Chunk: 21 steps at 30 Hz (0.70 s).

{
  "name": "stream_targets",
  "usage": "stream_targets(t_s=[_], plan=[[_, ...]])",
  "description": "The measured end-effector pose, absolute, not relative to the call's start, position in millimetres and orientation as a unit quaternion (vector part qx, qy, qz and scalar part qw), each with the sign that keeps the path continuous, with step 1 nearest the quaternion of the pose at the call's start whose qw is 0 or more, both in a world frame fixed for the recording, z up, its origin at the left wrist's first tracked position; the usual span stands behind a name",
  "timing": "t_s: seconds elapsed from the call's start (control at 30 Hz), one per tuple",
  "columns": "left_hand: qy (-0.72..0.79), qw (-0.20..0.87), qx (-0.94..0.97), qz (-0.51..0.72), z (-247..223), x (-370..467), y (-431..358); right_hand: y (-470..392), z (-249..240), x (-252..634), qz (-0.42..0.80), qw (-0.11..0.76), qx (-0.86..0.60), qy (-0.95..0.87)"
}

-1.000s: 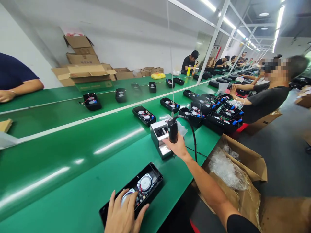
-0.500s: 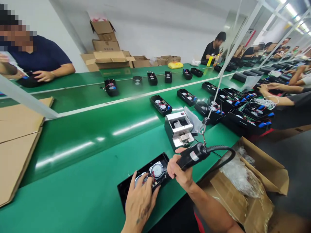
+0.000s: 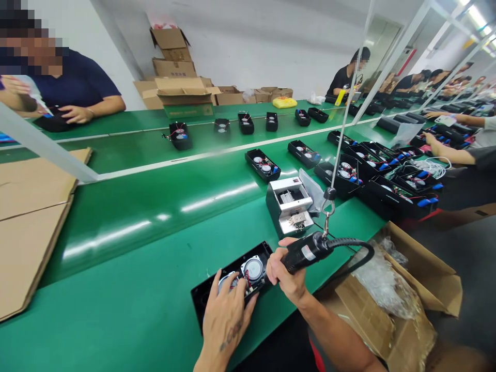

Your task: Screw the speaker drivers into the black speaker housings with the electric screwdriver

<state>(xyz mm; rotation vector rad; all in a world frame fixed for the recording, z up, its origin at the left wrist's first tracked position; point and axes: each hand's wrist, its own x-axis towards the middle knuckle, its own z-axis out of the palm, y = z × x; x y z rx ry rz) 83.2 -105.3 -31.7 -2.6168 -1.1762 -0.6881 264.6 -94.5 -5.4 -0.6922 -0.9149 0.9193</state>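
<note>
My right hand is wrapped around a black electric screwdriver, which hangs from a cable by a metal clip. The tool tilts down to the left, and its tip is hidden behind my fingers, at the right end of a black speaker housing. Inside that housing a round speaker shows, with red wires beside it. My left hand holds the housing, its fingers reaching over a second, partly covered speaker and its thumb along the near side.
A silver-and-black screw feeder stands just beyond the housing. Several similar housings lie farther along the green bench. Flat cardboard is at left, an open carton with clear plastic at right. Co-workers sit across and to the right.
The camera view has shifted slightly, so the scene sits a little farther right. Both hands keep their places on the housing and screwdriver. A co-worker's hand at right has moved.
</note>
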Motion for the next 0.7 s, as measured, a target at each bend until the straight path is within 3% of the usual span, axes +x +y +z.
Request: stream_targets(t_s=[0.7], plan=[[-0.397, 0.053, -0.890, -0.217, -42.1, 76.7, -104.5, -96.4, -0.9, 262.7, 0.409, 0.721, -0.320, -0.459]])
